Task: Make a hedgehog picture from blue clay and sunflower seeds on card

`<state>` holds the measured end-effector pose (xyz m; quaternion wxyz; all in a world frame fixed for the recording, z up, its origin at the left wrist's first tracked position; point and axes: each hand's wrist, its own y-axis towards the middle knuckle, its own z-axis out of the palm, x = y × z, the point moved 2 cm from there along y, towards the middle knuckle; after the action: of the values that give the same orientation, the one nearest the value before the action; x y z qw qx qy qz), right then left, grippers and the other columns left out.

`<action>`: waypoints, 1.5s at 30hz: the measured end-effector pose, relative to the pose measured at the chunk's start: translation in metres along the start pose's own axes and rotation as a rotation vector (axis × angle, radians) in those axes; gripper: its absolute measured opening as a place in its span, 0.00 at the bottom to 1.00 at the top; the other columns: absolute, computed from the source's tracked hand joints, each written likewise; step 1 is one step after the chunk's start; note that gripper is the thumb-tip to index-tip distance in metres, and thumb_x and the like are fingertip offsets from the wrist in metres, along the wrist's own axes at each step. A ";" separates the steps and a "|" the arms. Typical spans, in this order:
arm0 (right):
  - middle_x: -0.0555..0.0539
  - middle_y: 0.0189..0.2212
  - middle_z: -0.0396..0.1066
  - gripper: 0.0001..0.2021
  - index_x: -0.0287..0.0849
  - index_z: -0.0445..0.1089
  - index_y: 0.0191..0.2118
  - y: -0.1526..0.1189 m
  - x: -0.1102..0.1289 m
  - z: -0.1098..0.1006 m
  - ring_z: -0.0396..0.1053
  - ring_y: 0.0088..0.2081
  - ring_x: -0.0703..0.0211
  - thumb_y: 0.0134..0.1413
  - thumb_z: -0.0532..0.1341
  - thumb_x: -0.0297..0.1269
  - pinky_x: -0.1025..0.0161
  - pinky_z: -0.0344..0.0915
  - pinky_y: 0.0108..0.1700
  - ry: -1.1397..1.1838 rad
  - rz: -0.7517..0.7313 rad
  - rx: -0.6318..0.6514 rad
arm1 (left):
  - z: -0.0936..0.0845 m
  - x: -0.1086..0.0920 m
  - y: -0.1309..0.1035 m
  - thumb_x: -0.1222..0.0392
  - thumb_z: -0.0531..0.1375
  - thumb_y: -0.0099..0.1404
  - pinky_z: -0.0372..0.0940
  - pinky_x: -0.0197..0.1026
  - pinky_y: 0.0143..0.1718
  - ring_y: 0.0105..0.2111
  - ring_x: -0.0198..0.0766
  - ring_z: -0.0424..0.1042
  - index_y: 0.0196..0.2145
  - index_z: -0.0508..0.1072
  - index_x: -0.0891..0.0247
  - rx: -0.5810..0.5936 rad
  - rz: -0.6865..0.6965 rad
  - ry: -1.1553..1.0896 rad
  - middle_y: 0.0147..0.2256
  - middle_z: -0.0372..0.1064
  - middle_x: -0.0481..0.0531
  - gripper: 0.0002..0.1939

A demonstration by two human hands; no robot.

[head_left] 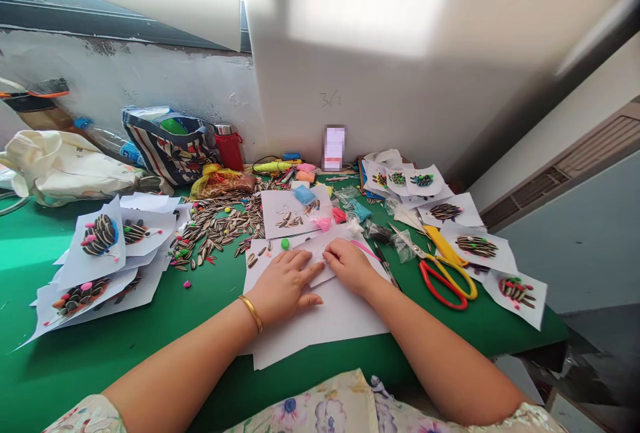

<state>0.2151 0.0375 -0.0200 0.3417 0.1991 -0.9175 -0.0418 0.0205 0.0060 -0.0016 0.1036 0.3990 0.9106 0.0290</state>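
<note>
Clock positions are taken from the hands, 12 pointing away from the person. The left hand (287, 283) lies flat, its fingers spread and released, pressing on paper. The right hand (350, 266) has thumb and forefinger drawn together at the small drawn sheet (320, 278); whether anything is gripped between them cannot be told. That sheet lies under both hands, on larger white sheets (310, 336). At 6 o'clock a strip of green bench (345, 353) separates these sheets from the person's clothing. A green ball (285, 244) sits at 11, just beyond the left fingers. At 12 lies a second drawn sheet (273, 210) bearing seeds and a blue packet (305, 194). The loose seed pile (220, 230) spreads at 10 and reaches that sheet's left side. At 9, the left stack (100, 280) overlaps unevenly; bare green surface runs between it and the white sheets. Scissors (447, 286) occupy 3, blades directed toward 1, restricting movement on the right. Beyond them, seed-covered sheets (460, 230) run from 1 to 3, the nearest close to the bench's right-hand edge.
</note>
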 end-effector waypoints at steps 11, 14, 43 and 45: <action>0.51 0.33 0.70 0.12 0.43 0.68 0.31 -0.005 0.006 -0.001 0.66 0.36 0.59 0.46 0.73 0.37 0.63 0.59 0.39 -0.015 -0.023 0.049 | -0.007 0.013 0.002 0.40 0.59 0.66 0.63 0.55 0.56 0.54 0.54 0.68 0.48 0.75 0.61 -0.038 0.090 -0.126 0.52 0.70 0.62 0.23; 0.50 0.32 0.70 0.12 0.43 0.68 0.30 -0.003 0.009 0.001 0.66 0.36 0.59 0.47 0.73 0.38 0.62 0.58 0.39 -0.067 -0.013 0.035 | -0.006 0.013 0.002 0.40 0.59 0.65 0.64 0.56 0.55 0.53 0.54 0.68 0.47 0.76 0.59 -0.044 0.106 -0.125 0.50 0.70 0.61 0.23; 0.51 0.32 0.68 0.10 0.42 0.68 0.30 -0.002 0.006 -0.001 0.65 0.35 0.60 0.51 0.70 0.35 0.64 0.58 0.37 0.019 -0.009 0.062 | -0.005 0.010 -0.001 0.39 0.61 0.63 0.59 0.59 0.59 0.59 0.57 0.63 0.55 0.71 0.61 0.006 0.017 -0.159 0.58 0.63 0.64 0.30; 0.51 0.32 0.69 0.09 0.42 0.68 0.30 -0.003 0.004 -0.001 0.65 0.35 0.60 0.51 0.70 0.35 0.64 0.58 0.37 0.036 -0.001 0.059 | -0.009 0.011 0.000 0.40 0.59 0.65 0.62 0.57 0.58 0.56 0.55 0.65 0.53 0.73 0.62 0.007 0.030 -0.176 0.56 0.66 0.63 0.27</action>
<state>0.2135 0.0334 -0.0172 0.3524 0.2104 -0.9118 -0.0112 0.0117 0.0143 0.0050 0.1813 0.4139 0.8921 -0.0075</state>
